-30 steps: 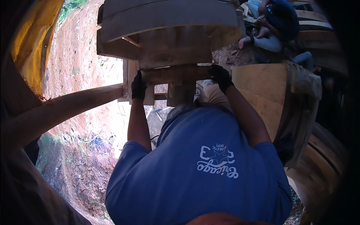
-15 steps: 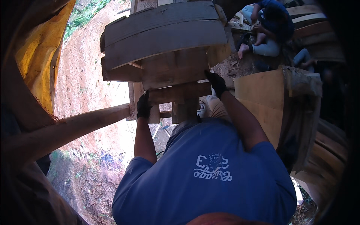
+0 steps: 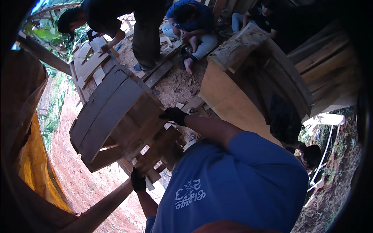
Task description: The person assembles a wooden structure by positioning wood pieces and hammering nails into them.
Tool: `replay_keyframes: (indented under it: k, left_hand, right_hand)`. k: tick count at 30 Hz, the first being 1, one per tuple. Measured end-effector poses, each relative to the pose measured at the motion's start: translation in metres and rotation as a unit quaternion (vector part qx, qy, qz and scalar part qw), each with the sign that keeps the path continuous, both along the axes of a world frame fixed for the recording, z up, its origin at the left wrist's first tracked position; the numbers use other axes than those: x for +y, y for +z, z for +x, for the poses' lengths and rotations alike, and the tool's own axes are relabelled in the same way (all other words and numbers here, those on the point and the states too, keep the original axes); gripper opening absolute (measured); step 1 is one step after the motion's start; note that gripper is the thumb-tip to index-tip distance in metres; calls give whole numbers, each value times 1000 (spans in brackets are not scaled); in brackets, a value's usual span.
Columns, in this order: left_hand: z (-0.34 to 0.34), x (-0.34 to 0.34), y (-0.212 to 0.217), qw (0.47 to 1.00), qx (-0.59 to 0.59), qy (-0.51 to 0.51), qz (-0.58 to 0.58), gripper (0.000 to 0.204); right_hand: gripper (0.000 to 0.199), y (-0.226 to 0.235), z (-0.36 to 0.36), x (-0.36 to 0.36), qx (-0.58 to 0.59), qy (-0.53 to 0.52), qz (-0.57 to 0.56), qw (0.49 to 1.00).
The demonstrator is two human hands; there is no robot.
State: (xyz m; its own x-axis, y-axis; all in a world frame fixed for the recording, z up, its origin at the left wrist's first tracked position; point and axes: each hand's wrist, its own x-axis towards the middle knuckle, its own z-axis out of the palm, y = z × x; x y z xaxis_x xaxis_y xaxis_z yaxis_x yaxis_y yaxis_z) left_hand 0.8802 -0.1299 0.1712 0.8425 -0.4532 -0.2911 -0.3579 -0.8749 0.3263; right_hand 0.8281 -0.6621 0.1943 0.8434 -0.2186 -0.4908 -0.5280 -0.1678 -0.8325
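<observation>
Both my hands wear dark gloves and grip the ends of a short brown wooden plank (image 3: 156, 153). My left hand (image 3: 138, 180) is closed round its near-left end, and my right hand (image 3: 175, 115) is at the far-right end, with the fingers partly hidden. The plank lies against the open side of a wooden box-like frame (image 3: 112, 108) with a curved, slatted outer face. More short wooden pieces under the plank are partly covered by it.
A larger curved wooden piece with a pale plywood side (image 3: 229, 99) stands to the right. Beyond the frame, one person bends over boards (image 3: 93, 66) and another sits among wood scraps (image 3: 180, 83). A thick beam (image 3: 103, 206) and yellow sheeting (image 3: 39, 163) are at the left.
The view has swung to the right, so the frame and plank appear tilted and farther left. Both hands stay on the plank. A person bending over boards has come into view.
</observation>
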Motion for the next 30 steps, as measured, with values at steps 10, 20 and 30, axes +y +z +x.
replay_keyframes:
  k: [10, 20, 30]
  left_hand:
    - [-28, -45, 37, 988, 63, -139, 31, 77]
    - [-44, -265, 120, 930, 91, -260, -242, 65]
    - [-118, -448, 195, 720, 512, 10, -469, 46]
  right_hand:
    - [52, 205, -180, -27, -163, -304, 96, 934]
    - [61, 298, -515, -75, -1, -376, -629, 680]
    - [65, 202, -632, -150, 228, -520, -573, 591]
